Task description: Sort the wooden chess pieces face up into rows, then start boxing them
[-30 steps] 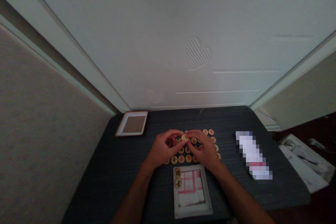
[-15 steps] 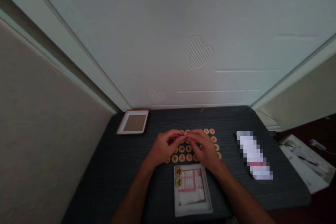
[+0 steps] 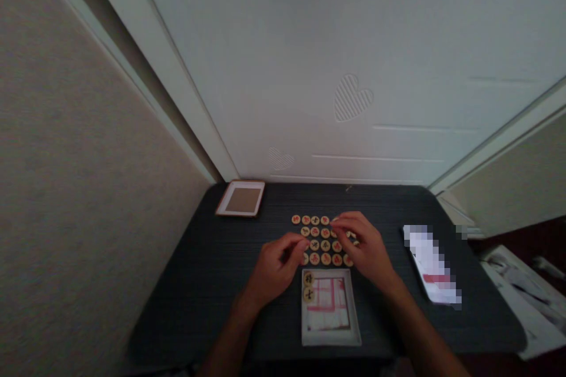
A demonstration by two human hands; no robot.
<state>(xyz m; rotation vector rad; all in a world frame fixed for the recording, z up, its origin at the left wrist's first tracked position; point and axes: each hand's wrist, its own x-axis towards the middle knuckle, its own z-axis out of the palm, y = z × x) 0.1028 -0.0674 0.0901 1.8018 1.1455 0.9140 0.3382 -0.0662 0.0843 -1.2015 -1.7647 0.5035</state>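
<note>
Several round wooden game pieces [image 3: 315, 231] with red and black characters lie in rows on a dark table [image 3: 212, 271]. My left hand [image 3: 277, 268] hovers at the left end of the rows, its fingers curled into a pinch at a piece. My right hand [image 3: 368, 250] rests over the right side of the rows, fingers bent down onto the pieces. Just in front of the rows lies a white box tray [image 3: 329, 308] with a red-lined sheet inside and two black-marked pieces [image 3: 308, 285] in its top left corner.
A white lid with a brown inside [image 3: 241, 198] lies at the table's far left corner. A blurred white packet [image 3: 431, 265] lies at the right. A white panel with heart shapes [image 3: 352, 97] stands behind the table. Papers [image 3: 522, 288] lie on the floor to the right.
The two hands, joined around one piece above the rows, have parted. The left hand dropped toward the near left; the right moved to the right side. The view shifted to the left.
</note>
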